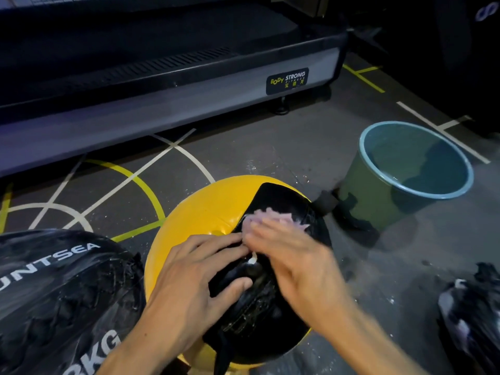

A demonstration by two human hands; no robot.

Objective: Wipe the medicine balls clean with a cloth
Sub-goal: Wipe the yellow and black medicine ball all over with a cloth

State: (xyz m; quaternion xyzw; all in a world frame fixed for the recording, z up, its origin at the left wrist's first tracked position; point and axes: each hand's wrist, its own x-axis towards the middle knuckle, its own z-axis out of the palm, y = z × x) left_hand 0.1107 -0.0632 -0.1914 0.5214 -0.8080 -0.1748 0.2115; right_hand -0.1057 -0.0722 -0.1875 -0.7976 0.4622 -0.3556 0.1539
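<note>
Flat-fingered, the right hand (292, 255) presses a pale cloth (273, 219) onto the black panel of the yellow medicine ball (205, 212) on the floor; its grip on the cloth is hidden. Spread wide, the left hand (194, 280) steadies the ball. Wiping looks midway: suds streak the panel, and the black ball (54, 293) alongside remains wet.

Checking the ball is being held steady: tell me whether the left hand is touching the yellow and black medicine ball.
Touching. In the head view the left hand lies with spread fingers flat on the yellow and black medicine ball, with no gap showing.
</note>
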